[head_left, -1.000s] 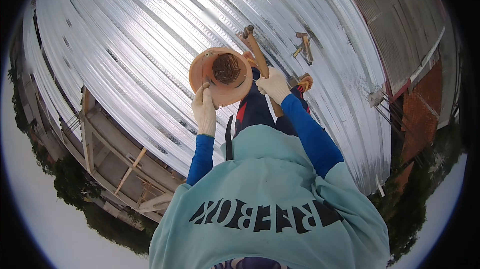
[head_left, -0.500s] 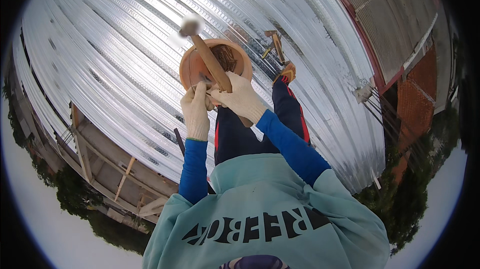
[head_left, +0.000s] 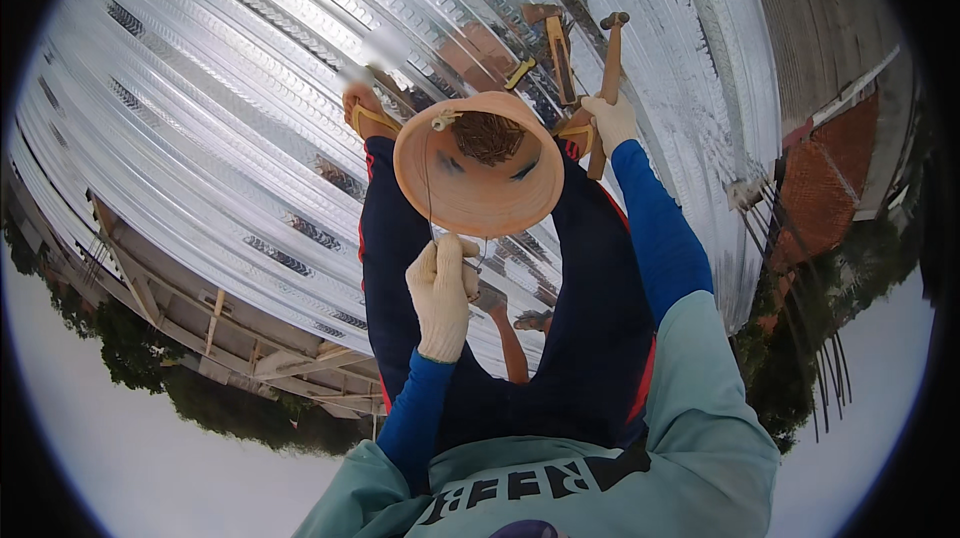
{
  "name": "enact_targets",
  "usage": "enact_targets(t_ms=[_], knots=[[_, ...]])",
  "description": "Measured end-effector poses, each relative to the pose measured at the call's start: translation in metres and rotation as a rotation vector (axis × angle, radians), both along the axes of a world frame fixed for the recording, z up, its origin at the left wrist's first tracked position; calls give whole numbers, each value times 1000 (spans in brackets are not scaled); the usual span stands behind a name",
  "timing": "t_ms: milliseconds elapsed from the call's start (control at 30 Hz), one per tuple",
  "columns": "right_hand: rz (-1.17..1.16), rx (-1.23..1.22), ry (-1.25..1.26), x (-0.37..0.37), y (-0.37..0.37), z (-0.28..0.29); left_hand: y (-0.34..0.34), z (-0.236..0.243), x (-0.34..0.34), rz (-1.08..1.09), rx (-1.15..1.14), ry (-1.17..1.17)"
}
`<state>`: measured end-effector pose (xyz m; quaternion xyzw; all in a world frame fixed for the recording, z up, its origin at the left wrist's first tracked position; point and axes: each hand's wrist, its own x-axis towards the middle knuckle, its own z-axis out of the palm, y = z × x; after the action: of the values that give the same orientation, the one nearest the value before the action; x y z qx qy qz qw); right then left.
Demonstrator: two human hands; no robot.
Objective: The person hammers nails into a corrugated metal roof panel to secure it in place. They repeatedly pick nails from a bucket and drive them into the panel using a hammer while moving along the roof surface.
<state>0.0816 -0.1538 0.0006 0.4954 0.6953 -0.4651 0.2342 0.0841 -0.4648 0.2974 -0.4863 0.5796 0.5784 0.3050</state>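
Note:
My gloved left hand is closed on the thin wire handle of a peach-coloured bucket, which tilts between my legs. A dark heap of what look like nails lies inside it. My gloved right hand grips a wooden-handled hammer at the right of the bucket, head upward. Other tools lie on the ribbed metal sheets beyond my feet: a wooden-handled one and a smaller yellow one.
My sandalled feet rest on the sheeting. A bare limb shows between my thighs; whose, or whether reflected, I cannot tell. Open framing lies beyond the left edge. Rusty roofing and protruding rods are on the right.
My right hand has moved away rightward with the hammer, from over the bucket and my left hand. The bucket and left hand sit lower in view, and my legs show more widely spread.

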Motion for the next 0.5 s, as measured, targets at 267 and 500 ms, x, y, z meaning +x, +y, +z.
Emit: enact_targets(t_ms=[267, 500], knots=[[242, 238, 62, -23, -42, -124, -10, -36, 49, -119, 28, -70], [382, 416, -81, -30, -90, -136, -27, -42, 45, -32, 59, -109]])
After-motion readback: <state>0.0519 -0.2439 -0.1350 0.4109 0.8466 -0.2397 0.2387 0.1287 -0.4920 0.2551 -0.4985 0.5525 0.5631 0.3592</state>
